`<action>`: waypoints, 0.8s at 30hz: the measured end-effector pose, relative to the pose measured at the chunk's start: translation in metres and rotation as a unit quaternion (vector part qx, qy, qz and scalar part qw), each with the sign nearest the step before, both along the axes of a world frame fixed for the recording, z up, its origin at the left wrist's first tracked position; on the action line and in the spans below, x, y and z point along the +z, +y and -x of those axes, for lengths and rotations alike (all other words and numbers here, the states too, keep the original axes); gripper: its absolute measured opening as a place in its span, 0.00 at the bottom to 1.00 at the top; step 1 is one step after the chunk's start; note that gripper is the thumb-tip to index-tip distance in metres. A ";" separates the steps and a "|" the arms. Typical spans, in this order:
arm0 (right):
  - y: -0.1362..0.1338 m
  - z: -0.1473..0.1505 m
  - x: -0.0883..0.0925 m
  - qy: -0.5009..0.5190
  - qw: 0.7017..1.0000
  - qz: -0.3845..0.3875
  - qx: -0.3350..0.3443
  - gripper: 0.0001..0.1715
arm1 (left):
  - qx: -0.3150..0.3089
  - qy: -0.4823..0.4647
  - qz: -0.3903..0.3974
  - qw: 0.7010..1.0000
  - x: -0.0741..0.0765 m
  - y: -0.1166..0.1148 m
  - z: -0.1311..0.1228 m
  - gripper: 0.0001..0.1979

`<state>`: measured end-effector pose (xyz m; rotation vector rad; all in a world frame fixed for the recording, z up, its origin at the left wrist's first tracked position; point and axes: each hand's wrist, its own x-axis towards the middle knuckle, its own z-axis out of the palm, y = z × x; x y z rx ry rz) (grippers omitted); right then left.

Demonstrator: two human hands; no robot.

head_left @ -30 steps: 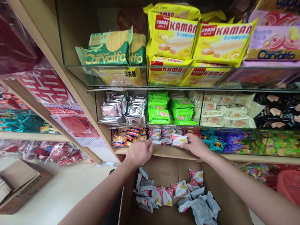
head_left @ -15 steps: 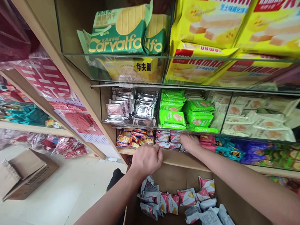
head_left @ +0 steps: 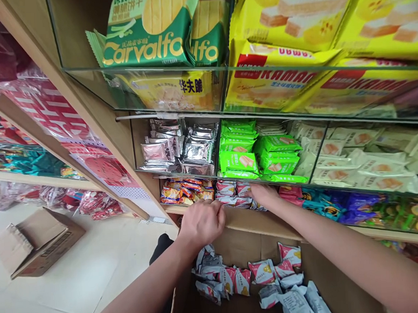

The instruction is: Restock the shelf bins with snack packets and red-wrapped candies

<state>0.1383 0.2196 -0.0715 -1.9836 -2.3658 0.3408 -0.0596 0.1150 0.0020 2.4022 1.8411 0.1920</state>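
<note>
My left hand is closed in a fist at the front edge of the low shelf, over the near rim of a cardboard box. Whatever its curled fingers grip, if anything, is hidden. My right hand reaches into the low shelf under the glass, beside pink-and-white snack packets laid in rows. Its fingers are out of sight behind the shelf above. Inside the box below my arms lie several loose pink-and-white snack packets of a similar look.
Orange snack packets lie left of the pink ones, blue and purple packets to the right. Above, a glass-fronted shelf holds silver packets and green wafer packets. Another cardboard box stands on the floor at left.
The view has shifted slightly, bringing the upper shelves closer. Both hands keep about the same place at the low shelf.
</note>
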 end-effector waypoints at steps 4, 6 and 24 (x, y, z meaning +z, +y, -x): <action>-0.002 0.000 0.006 -0.033 0.999 -0.002 0.026 0.18 | -0.001 0.015 -0.005 1.000 0.000 0.001 0.000 0.20; -0.001 0.000 0.010 -0.030 0.999 0.008 0.032 0.15 | -0.001 0.020 -0.009 1.000 0.000 0.002 -0.001 0.20; -0.108 0.001 0.054 0.153 0.978 -0.116 0.084 0.11 | 0.004 0.059 -0.019 0.998 -0.002 -0.007 -0.004 0.21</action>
